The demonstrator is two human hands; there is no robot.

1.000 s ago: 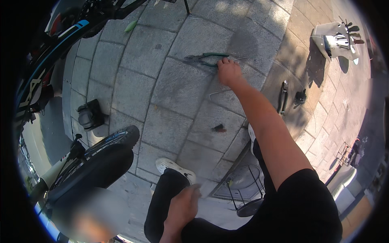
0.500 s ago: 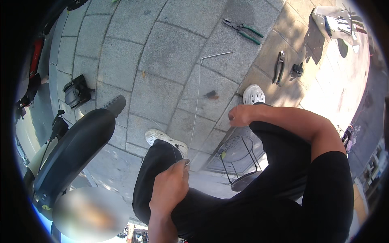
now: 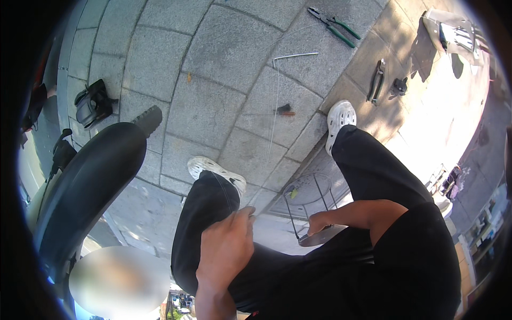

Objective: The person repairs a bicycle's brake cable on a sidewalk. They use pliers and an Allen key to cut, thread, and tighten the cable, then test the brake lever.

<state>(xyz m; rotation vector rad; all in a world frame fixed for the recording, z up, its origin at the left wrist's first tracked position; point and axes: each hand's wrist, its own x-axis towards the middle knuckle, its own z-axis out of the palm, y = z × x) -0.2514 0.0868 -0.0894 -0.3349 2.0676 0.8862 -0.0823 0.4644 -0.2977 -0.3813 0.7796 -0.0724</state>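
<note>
My left hand (image 3: 226, 245) is closed in front of my left knee, its thumb and fingers pinching a thin wire (image 3: 271, 128). The wire runs from there over the paving toward an L-shaped metal rod (image 3: 296, 55); a fine strand also arches over my left trouser leg. Between my legs stands a low stool (image 3: 319, 238) with thin dark legs and a ring. My right hand (image 3: 321, 220) is at the front edge of its round seat, fingers curled round the rim. Part of the seat is hidden by my arm and trousers.
Green-handled pliers (image 3: 326, 21), dark-handled cutters (image 3: 376, 82) and a small black part (image 3: 399, 86) lie on the paving. A bike's black mudguard (image 3: 90, 181) stands at left, a black pouch-like object (image 3: 94, 104) beyond it. A pale tool bag (image 3: 453, 34) sits far right.
My right hand has come down from beside my right knee to the stool's seat edge. My right leg has swung outward. My left hand keeps its pinch on the wire.
</note>
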